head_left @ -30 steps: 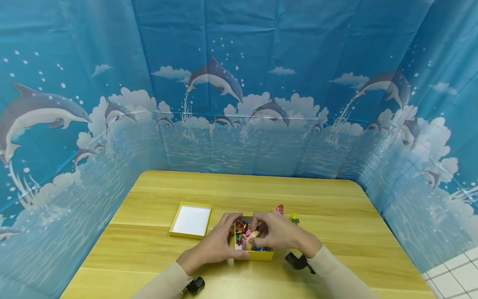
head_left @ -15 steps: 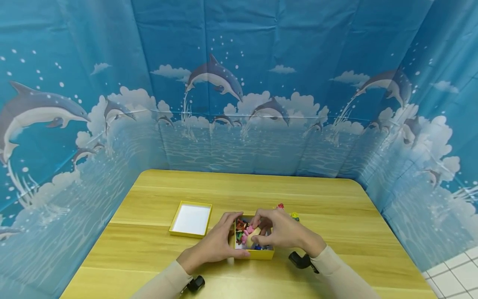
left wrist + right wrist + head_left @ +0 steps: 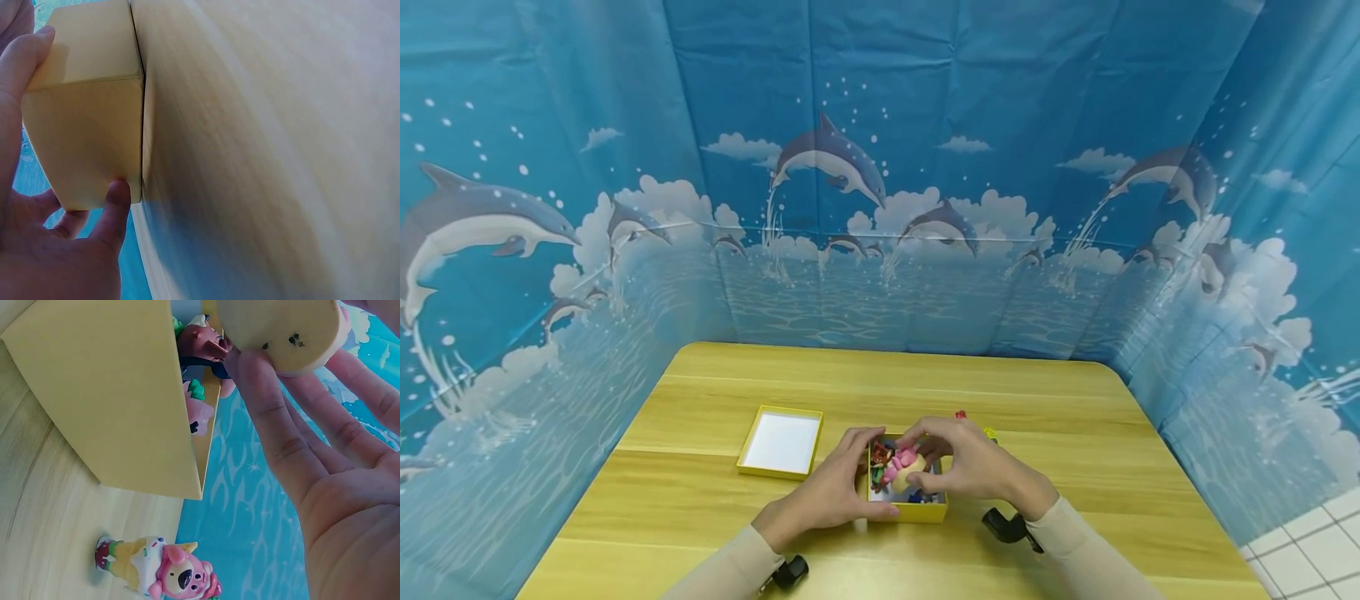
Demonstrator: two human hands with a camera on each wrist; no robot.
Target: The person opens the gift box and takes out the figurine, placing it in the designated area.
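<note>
An open yellow box with several small toy figures stands on the table. My left hand grips its left end, thumb on the near wall and fingers at the far side; the left wrist view shows this hand around the box corner. My right hand pinches a pink toy figure with a round cream base over the box opening. In the right wrist view the underside of that cream base faces the camera, beside a brown-faced figure in the box.
The yellow box lid, white inside, lies left of the box. A pink bear figure stands on the table beyond the box. A yellow-topped figure is partly hidden behind my right hand. A dolphin-print curtain surrounds the table.
The pink figure has tilted and risen slightly in my right hand, so more of it shows. My left hand stays on the box.
</note>
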